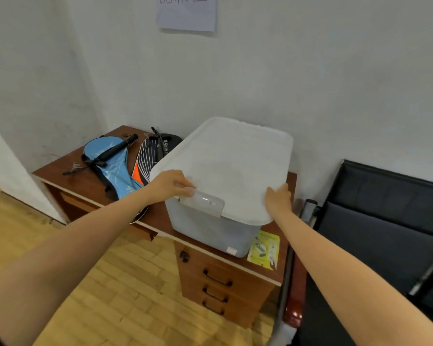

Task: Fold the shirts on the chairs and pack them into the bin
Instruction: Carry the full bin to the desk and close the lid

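Working the lid (225,166) off the bin (205,228), table (85,186) centre. My left hand (169,183) pinches the latch (203,203) at 9 o'clock; right hand (278,198), fingers straight, presses the 3 o'clock edge. Best lift both sides evenly. No shirts visible.

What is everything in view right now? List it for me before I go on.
bin: one, translucent pale blue, on the desk, lid on
lid: one, white, on top of the bin, latch flap at the near edge
desk: one, reddish-brown wood, against the wall, drawers at the front
racket covers: two, one light blue, one black with orange, on the desk left of the bin
leaflet: one, yellow-green, on the desk right of the bin
chair: one, black, right of the desk
paper sheet: one, white, on the wall
left hand: fingers on the lid edge by the latch
right hand: on the lid's near right corner
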